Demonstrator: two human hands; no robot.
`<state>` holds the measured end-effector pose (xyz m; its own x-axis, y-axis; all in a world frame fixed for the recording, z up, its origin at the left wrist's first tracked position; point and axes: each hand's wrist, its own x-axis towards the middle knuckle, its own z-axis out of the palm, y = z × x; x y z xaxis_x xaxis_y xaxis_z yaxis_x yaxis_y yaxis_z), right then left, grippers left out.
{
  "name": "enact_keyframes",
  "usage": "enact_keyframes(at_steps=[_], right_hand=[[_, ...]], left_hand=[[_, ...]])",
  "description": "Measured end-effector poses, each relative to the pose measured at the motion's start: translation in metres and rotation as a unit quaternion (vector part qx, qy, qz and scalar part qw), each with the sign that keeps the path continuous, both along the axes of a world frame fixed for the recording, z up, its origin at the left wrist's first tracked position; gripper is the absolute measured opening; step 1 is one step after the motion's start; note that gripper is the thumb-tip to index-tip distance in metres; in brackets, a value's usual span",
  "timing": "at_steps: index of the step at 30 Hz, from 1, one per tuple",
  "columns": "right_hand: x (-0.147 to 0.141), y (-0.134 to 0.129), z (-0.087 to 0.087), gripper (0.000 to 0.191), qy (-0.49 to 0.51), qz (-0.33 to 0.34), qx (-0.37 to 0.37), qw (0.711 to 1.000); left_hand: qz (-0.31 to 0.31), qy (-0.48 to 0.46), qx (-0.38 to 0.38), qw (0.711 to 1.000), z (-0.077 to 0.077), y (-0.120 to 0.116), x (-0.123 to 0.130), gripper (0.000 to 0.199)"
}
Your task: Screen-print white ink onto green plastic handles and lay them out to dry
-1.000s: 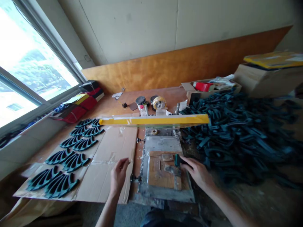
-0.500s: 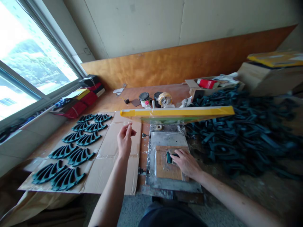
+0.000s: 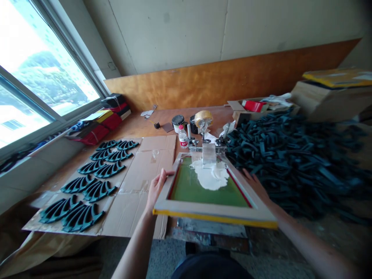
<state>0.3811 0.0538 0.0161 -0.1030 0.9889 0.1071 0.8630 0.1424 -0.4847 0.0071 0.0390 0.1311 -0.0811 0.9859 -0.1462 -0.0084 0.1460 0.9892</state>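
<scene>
The left hand (image 3: 157,187) has its fingers curled on the left side of the tilted-up screen frame (image 3: 212,212), the right hand's (image 3: 252,179) fingers are spread at its right side, partly hidden, and white ink (image 3: 209,175) lies on the green mesh (image 3: 186,186) between the hands.

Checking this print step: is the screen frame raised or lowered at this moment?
Lowered: the screen frame lies over the metal base, with white ink on its green mesh facing up.
</scene>
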Motion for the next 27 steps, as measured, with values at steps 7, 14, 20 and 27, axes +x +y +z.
enact_keyframes(at_steps=[7, 14, 20, 27], right_hand=[[-0.045, 0.037, 0.065, 0.059, -0.089, 0.035, 0.167, 0.981], [-0.104, 0.040, 0.074, 0.016, -0.188, 0.134, -0.018, 0.973], [-0.091, 0.021, 0.064, 0.009, -0.205, 0.077, 0.032, 0.975], [-0.111, -0.014, 0.040, 0.019, -0.202, 0.190, 0.076, 0.958]], left_hand=[[-0.038, 0.109, -0.071, 0.991, -0.119, -0.029, -0.009, 0.075], [-0.068, 0.171, -0.057, 0.981, -0.148, -0.023, -0.012, 0.057], [-0.065, 0.178, -0.057, 0.980, -0.149, -0.024, -0.012, 0.053], [-0.062, 0.187, -0.066, 0.978, -0.144, -0.025, -0.010, 0.054]])
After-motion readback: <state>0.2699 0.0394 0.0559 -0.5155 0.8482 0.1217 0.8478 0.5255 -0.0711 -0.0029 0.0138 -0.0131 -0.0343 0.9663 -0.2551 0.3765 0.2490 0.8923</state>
